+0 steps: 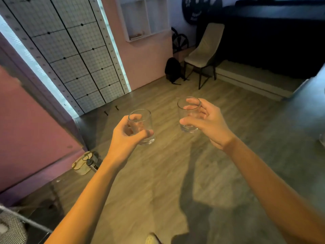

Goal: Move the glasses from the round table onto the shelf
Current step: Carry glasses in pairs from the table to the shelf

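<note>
My left hand [125,136] grips a clear, empty tumbler glass [143,125], fingers curled round its side, held upright above the wooden floor. My right hand [207,123] grips a second clear tumbler [189,113], thumb in front and fingers behind it, a little higher and further right. Both glasses are in the air at mid-frame. A white wall shelf [146,18] with open compartments hangs on the pink wall at the top centre, well away from both hands. At the far right edge, another glass [322,140] shows partly on a grey surface. The round table cannot be made out.
A beige chair [202,53] and a black backpack [173,69] stand by the far wall. A gridded white panel [70,50] leans at the left. A small object with cables [84,162] lies on the floor at lower left. A dark raised platform [263,50] fills the right back.
</note>
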